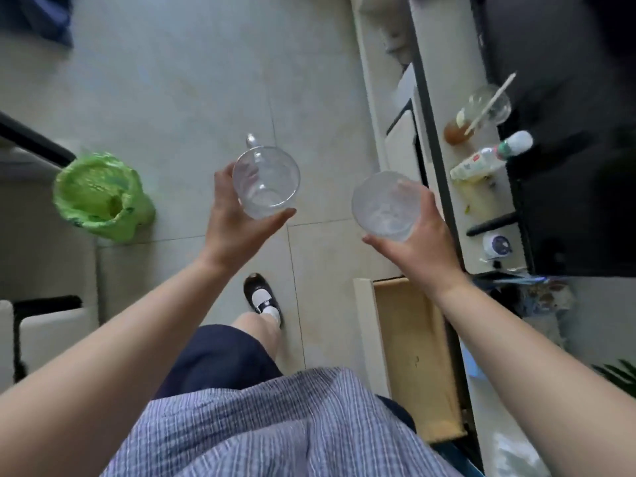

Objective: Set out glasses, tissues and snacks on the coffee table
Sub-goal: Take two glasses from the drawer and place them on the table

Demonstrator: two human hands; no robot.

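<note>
The two glasses, a mug (265, 180) and a tumbler (385, 205), are showing clear and colourless against pale grey-beige floor tiles (179, 84), while a bin bag (99, 196) is glowing bright lime green at the left. The shirt (275, 428) is showing fine blue-and-white stripes over a plain navy skirt (213, 356), and the shoe (261, 297) is showing black with a white panel (the sock is white too). On the shelf, a bottle (481, 161) is showing cream with a white cap, a cup (476, 115) is showing clear over brown dregs, and an open drawer (413, 352) is showing tan.
</note>
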